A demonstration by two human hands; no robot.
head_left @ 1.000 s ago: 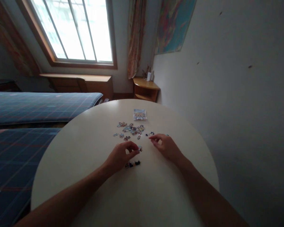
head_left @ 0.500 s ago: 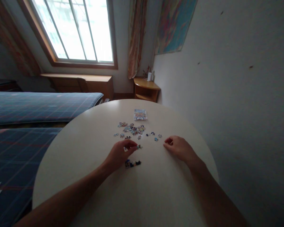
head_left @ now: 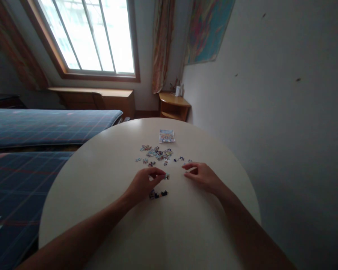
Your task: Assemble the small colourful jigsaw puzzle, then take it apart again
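My left hand (head_left: 143, 183) pinches a small jigsaw puzzle piece (head_left: 167, 176) between thumb and fingertips, over the middle of the round table. Just below that hand lies a short joined strip of puzzle pieces (head_left: 160, 194), dark and light in colour, its left end close to the wrist. My right hand (head_left: 204, 177) hovers to the right with thumb and forefinger apart, and I see nothing between them. Past the hands, a loose heap of puzzle pieces (head_left: 159, 153) is spread out, with a few stray pieces (head_left: 181, 158) near my right fingertips.
A small printed picture sheet (head_left: 166, 136) lies beyond the heap on the cream round table (head_left: 107, 157). A bed with a blue plaid mattress (head_left: 45, 127) stands to the left, a white wall (head_left: 270, 112) to the right. A wooden corner shelf (head_left: 174, 100) is behind the table.
My right hand has moved left toward my left hand, its thumb and forefinger now wider apart. The piece in my left hand has turned slightly; that hand has barely shifted.
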